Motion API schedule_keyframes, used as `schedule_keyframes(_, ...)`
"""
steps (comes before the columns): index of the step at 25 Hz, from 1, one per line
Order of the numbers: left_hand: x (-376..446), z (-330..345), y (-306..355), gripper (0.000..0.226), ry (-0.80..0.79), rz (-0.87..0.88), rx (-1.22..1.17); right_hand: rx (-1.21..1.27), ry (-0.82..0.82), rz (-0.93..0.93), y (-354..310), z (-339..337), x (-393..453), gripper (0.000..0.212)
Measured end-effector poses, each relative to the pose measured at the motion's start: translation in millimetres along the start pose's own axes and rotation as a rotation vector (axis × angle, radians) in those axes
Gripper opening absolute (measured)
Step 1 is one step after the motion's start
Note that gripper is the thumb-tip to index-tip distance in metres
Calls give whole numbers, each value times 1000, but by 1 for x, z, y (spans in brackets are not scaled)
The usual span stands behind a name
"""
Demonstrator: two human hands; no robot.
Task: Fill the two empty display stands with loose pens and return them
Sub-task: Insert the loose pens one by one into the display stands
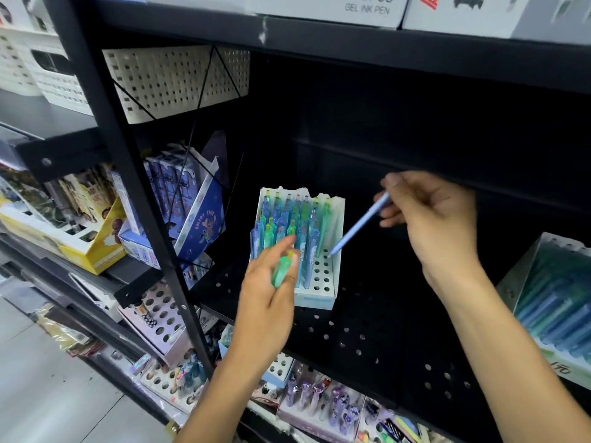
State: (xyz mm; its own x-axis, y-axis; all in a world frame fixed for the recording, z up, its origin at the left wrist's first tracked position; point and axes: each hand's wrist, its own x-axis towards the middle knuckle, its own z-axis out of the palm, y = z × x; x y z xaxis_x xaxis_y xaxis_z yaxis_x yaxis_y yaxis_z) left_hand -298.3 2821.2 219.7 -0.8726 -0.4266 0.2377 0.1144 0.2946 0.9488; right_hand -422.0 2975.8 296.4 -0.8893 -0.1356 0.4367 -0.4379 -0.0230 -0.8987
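White holed stand (323, 279) part-filled; blue pen (358, 226) in right hand (438, 219), green pens (283, 270) in left hand (268, 302)

hands: 2, left hand (267, 292), right hand (438, 219) | pens held: 2, green pen (282, 271), blue pen (359, 225) | white pen stand on the black shelf: 1 (335, 238), its many pens too packed to count | cream lattice baskets: 1 (172, 81) | white "GEL INK PEN" boxes: 1 (351, 9)
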Motion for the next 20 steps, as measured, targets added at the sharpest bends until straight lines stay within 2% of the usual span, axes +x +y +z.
schedule_keyframes(2, 2, -4, -4, 46, 103, 32, -12, -133, 56, -33, 12, 4, 3, 15)
schedule_keyframes(4, 2, -3, -7, 42, 133, 40, -14, -234, 7, -27, 33, 18, -2, 10)
schedule_keyframes(8, -1, 0, -5, 35, 137, 38, -34, -306, -34, -36, 59, 30, -5, 12)
schedule_keyframes(15, -4, 0, -8, 30, 142, 2, -73, -374, -83, -58, 54, 36, 4, 14)
schedule_keyframes(20, -3, 0, -9, 33, 162, -6, -96, -533, -135, -154, 51, 36, -3, 17)
